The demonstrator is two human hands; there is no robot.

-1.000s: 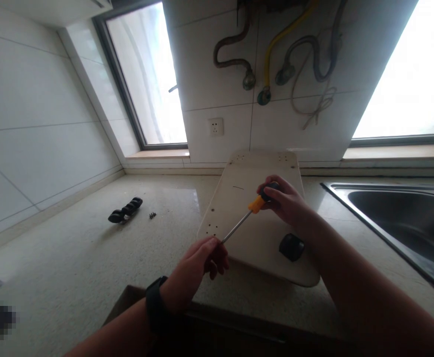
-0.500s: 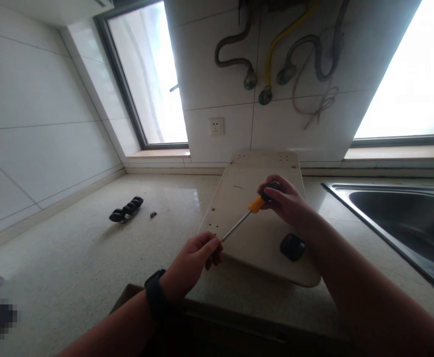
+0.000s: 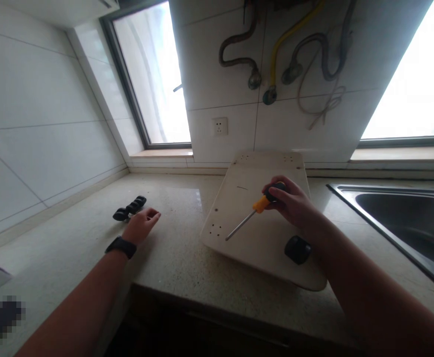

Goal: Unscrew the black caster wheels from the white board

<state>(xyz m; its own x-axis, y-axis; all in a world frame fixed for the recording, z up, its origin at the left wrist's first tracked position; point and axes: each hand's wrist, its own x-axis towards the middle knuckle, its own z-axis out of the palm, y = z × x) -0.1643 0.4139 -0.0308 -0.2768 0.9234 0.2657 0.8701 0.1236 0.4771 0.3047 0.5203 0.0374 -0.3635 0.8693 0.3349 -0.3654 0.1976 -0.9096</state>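
My right hand (image 3: 289, 201) is closed round the black and yellow handle of a screwdriver (image 3: 259, 204). Its shaft slants down to the left over a pale board (image 3: 254, 238), with the tip near a group of small holes. My left hand (image 3: 142, 224), a black watch on its wrist, is over the counter at the left, its fingers pinched together. What they hold, if anything, is hidden. Just behind it several black caster wheels (image 3: 130, 208) stand in a row. Another black caster (image 3: 298, 249) sits on the board near my right forearm.
The board lies on a speckled stone countertop (image 3: 176, 248) with its front edge close to me. To the right is a metal sink (image 3: 406, 208). Hoses (image 3: 235, 62) and a wall socket (image 3: 220, 126) are on the tiled wall behind.
My left hand has moved from the screwdriver's tip leftward to the small pile of screws, which it now hides. My right hand keeps the screwdriver over the board.
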